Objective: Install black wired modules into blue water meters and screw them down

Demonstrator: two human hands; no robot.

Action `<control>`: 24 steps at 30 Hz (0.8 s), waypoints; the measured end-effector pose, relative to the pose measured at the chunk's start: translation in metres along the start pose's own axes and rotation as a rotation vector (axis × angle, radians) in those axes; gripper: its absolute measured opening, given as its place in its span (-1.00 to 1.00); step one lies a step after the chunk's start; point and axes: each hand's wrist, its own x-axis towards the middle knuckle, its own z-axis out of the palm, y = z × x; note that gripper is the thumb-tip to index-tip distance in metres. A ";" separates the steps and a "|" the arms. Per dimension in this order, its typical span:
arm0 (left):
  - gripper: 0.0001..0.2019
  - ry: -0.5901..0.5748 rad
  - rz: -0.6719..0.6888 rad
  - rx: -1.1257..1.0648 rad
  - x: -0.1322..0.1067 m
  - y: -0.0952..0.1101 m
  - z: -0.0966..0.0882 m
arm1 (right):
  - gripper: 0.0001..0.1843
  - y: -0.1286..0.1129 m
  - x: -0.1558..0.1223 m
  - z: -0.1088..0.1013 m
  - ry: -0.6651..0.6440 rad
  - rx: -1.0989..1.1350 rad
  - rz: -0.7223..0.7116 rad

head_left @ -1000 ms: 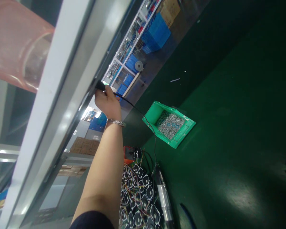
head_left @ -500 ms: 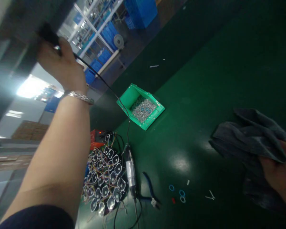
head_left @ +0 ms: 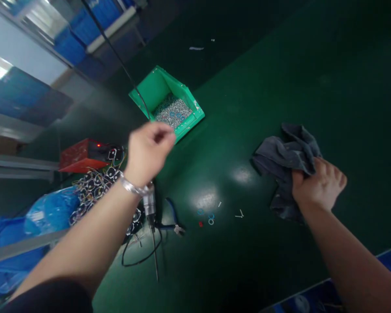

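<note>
The right hand [head_left: 319, 182] grips a dark grey cloth [head_left: 288, 156], its thumb and fingers closed over the bunched fabric, and the cloth lies crumpled on the right part of the green tabletop [head_left: 263, 95]. The left hand [head_left: 151, 148], blurred, is loosely curled with thumb and fingertips drawn close, leaving a narrow gap; I cannot tell whether anything is pinched there. It overlaps the near corner of a green bin [head_left: 154, 87] in the view, and whether they touch is unclear. A bracelet [head_left: 132, 186] circles that wrist.

The bin holds many small silver metal pieces [head_left: 174, 112] with a few blue rings on top. A black cable [head_left: 114, 50] runs down from the upper left, across the bin and behind the left hand. Below that hand lies a silver tool [head_left: 149, 202]; any lettering on it is too blurred to read. Pliers [head_left: 172, 217] with dark blue handles rest just beside it.

Farther right are small rings [head_left: 211, 221], a red piece [head_left: 200, 224] and white slivers [head_left: 239, 214]. Left of the tool, wired black parts [head_left: 91, 187] lie heaped near an orange-red bin [head_left: 73, 154], where a red light [head_left: 98, 145] glows.
</note>
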 end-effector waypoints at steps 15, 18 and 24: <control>-0.88 -0.630 0.076 0.318 -0.160 -0.045 0.090 | -0.37 -0.036 -0.004 -0.037 -0.018 -0.034 0.094; -0.89 -0.595 0.076 0.293 -0.160 -0.042 0.094 | -0.50 -0.067 -0.019 -0.056 -0.079 0.032 -0.193; -0.88 -0.591 0.101 0.246 -0.159 -0.040 0.111 | -0.81 -0.124 -0.063 -0.049 -0.631 0.148 -0.755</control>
